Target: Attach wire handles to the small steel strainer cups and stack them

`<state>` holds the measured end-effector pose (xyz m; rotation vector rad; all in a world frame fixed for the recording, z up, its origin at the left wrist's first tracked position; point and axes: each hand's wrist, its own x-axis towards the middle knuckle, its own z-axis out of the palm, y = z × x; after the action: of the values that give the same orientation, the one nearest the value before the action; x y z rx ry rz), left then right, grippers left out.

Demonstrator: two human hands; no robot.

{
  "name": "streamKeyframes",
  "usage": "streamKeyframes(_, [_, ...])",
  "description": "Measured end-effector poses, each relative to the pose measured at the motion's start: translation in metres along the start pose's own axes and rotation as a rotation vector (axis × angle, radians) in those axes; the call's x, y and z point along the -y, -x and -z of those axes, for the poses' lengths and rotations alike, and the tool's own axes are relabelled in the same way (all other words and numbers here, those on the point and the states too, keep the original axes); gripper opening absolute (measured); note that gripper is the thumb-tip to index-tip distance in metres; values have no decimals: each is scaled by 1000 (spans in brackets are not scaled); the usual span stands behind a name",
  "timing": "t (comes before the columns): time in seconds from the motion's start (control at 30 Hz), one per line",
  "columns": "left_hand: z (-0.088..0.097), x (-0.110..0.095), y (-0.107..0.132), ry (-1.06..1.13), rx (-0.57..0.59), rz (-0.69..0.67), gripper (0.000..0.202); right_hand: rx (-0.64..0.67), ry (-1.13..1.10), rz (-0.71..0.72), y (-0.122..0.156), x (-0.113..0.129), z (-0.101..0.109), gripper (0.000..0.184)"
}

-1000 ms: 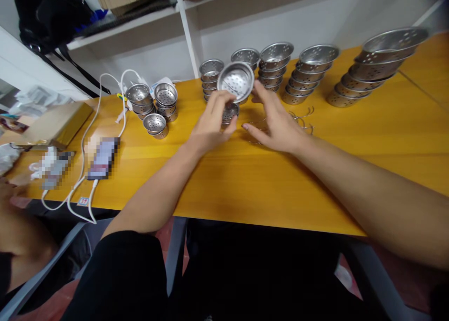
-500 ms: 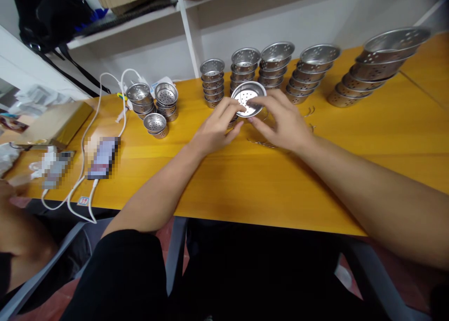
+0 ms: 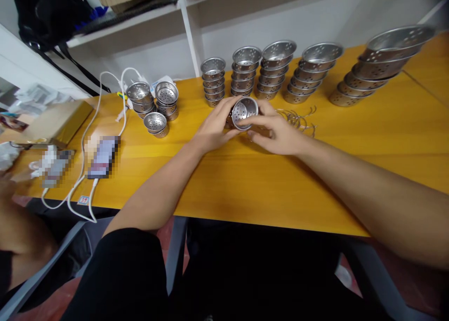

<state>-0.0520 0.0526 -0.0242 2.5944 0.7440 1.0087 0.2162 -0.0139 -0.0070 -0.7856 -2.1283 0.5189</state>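
Note:
Between my hands is a perforated metal cup [image 3: 246, 110], tilted so its round opening and holed bottom face me. My left hand [image 3: 214, 128] is wrapped about its left side, with the thumb low by the rim. The fingers of my right hand [image 3: 277, 131] bend over the near right rim, and the thumb lies below it. Just behind and right of my right hand are several thin wire rings [image 3: 298, 120], partly covered by it. Beyond my hands stand stacks of like cups, among them a stack [image 3: 242, 78] and another stack [image 3: 272, 71].
More cup stacks stand at the back right [image 3: 372, 73] and a small group [image 3: 156, 103] at left. Two phones with white cables [image 3: 103, 157] lie on the wooden table [image 3: 245, 185]. A box [image 3: 58, 122] and another person's arm [image 3: 21, 223] are at far left.
The cup has come slightly lower and tipped, so its opening looks narrower. My right hand has shifted down with it, and more of the wire rings shows.

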Motion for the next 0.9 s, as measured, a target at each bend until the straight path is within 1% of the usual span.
streamKeyframes(0.1, [1,0,-1,2,8,-13,84,-41,-96,-21,1,-2,-2,30])
streamKeyframes(0.2, [2,0,-3,-4,10,4,85,-72,-126,-53,1,-9,-4,38])
streamKeyframes(0.33, [2,-3,-3,-3,-1,-5,86,-144,-23,-44,1,-13,-5,47])
streamKeyframes(0.4, [4,-7,-1,1,-16,-25,88,-182,25,-29,1,-9,-2,56])
streamKeyframes(0.47, [7,-12,1,-4,-21,-28,90,-193,76,16,1,-3,3,65])
streamKeyframes(0.5, [9,-14,2,-8,-23,-22,92,-180,103,43,1,0,6,65])
streamKeyframes(0.57, [12,-17,4,-8,-23,-4,94,-121,142,64,0,4,12,53])
streamKeyframes(0.63, [15,-17,3,-3,-24,5,94,-54,151,37,0,6,15,44])
streamKeyframes(0.67, [16,-17,3,-3,-25,7,93,-36,148,19,-1,7,16,43])
streamKeyframes(0.9, [21,-13,3,7,-7,1,93,9,151,-7,-4,7,15,57])
